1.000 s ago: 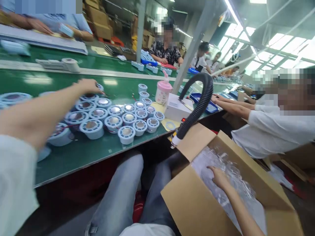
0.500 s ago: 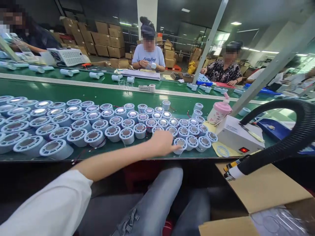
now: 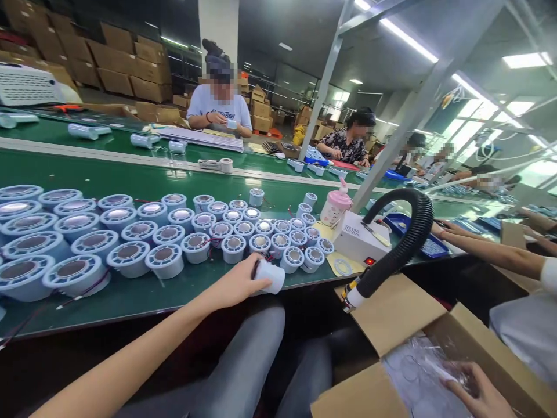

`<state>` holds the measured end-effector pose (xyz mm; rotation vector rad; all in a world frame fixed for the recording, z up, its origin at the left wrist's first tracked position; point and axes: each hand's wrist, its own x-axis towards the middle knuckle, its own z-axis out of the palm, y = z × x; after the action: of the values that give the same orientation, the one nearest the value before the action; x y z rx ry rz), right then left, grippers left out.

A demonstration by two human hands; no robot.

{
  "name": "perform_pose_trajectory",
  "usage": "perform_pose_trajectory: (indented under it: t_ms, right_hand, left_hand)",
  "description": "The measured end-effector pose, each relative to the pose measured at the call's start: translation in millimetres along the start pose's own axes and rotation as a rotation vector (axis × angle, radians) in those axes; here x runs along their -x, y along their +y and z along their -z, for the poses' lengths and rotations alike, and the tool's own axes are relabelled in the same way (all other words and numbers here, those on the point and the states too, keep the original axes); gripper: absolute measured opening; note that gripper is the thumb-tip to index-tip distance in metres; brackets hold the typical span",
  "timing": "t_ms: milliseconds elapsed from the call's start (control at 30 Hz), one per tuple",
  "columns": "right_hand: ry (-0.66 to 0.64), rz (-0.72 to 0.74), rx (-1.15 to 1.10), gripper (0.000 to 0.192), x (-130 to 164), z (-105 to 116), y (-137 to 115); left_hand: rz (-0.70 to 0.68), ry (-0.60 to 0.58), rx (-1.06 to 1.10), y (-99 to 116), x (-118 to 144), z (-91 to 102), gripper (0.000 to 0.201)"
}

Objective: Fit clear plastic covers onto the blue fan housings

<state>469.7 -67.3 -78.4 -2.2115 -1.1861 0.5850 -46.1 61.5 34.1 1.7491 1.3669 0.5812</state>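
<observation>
Brown cartons (image 3: 150, 72) stand stacked at the back, either side of a pale pillar (image 3: 219, 29), under a dark ceiling (image 3: 300, 23). Strip lights (image 3: 409, 39) glow over us, windows (image 3: 472, 110) blaze at right, and grey posts (image 3: 324, 87) rise by the green bench (image 3: 113, 180).

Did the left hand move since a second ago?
Yes. The left hand moved toward the front of the green table, closer to the white box.

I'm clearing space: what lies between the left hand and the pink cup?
In the head view, several blue housings stand between the left hand and cup.
</observation>
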Motion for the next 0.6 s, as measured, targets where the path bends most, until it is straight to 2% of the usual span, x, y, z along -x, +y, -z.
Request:
perform_pose_trajectory:
  t_ms: [67,133,200,233,300,367,467,533,600]
  right_hand:
    - [-0.055,0.063,-0.28,0.047,19.4,-19.6,-33.6]
    - [-0.299,0.135,-0.63,0.045,43.2,-47.5,-71.2]
    - [-0.618,0.252,-0.77,0.043,68.5,-74.1,-109.4]
    - [-0.738,0.32,-0.788,0.041,80.5,-84.9,-127.4]
    - [-0.89,0.492,-0.715,0.038,101.3,-100.3,-159.3]
    - [-0.843,0.709,-0.513,0.033,116.3,-110.0,-184.5]
    - [-0.53,1.064,-0.143,0.045,129.3,-121.0,-211.2]
    - [-0.334,1.206,0.041,0.053,134.3,-128.1,-224.1]
    - [-0.232,1.268,0.181,0.058,138.1,-134.5,-234.1]
  left_hand:
    - [0.083,-0.168,0.506,-7.9,12.1,0.3,0.037]
    - [0.228,-0.318,0.873,-14.9,20.3,-7.7,0.036]
    - [0.354,-0.4,0.997,-20.7,25.3,-20.8,0.04]
    - [0.389,-0.416,1.004,-23.1,27.2,-27.5,0.041]
    - [0.394,-0.444,0.936,-26.2,30.8,-38.2,0.039]
    - [0.369,-0.49,0.831,-26.5,35.2,-43.6,0.037]
    - [0.337,-0.583,0.711,-22.2,42.8,-42.9,0.033]
    - [0.294,-0.619,0.625,-18.0,47.5,-39.5,0.027]
    - [0.224,-0.624,0.437,-14.7,51.2,-35.8,0.025]
